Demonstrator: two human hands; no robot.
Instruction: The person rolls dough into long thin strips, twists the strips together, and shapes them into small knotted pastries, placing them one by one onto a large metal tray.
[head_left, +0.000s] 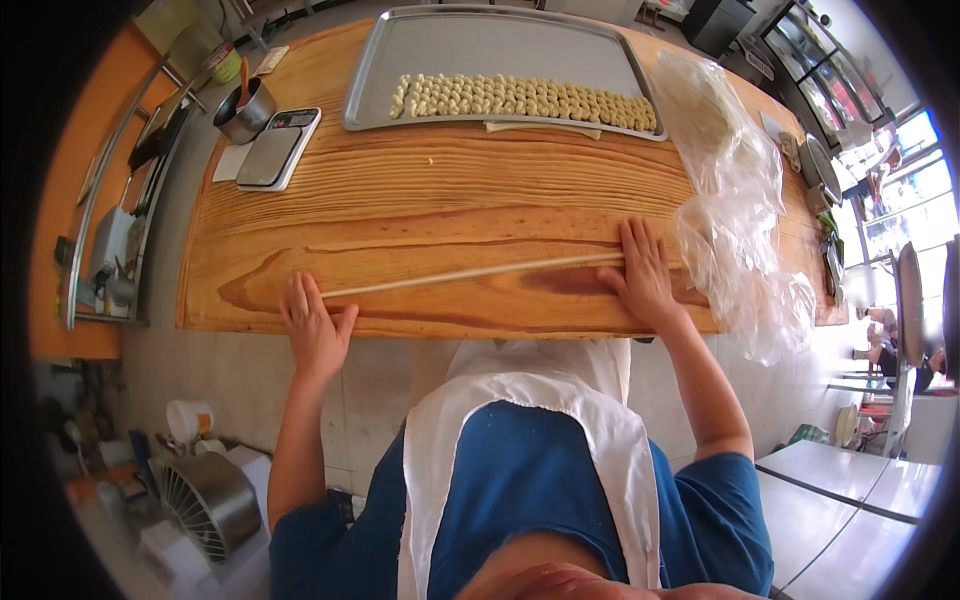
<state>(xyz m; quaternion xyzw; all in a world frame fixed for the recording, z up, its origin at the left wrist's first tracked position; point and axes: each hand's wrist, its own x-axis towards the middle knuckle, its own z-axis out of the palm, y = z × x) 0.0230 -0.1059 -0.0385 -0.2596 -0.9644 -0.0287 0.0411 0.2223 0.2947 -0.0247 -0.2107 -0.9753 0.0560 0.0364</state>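
A long, thin rope of pale dough (472, 275) stretches across the near part of a wooden table (450, 180), slanting slightly up to the right. My left hand (313, 326) lies palm down over its left end, thumb spread from the fingers. Over the right end rests my right hand (645, 277), also flat, with the thumb apart; both rope ends are hidden beneath the hands. At the table's far side stands a metal tray (495, 45) holding rows of small twisted dough pieces (525, 99). A strip of dough (544, 130) sticks out from the tray's near edge.
Crumpled clear plastic sheeting (735, 225) covers the table's right side, close to my right hand. At the far left sit a digital scale (271, 156) and a metal pot (251, 120) with a wooden handle in it. A metal rack (112, 225) stands left of the table.
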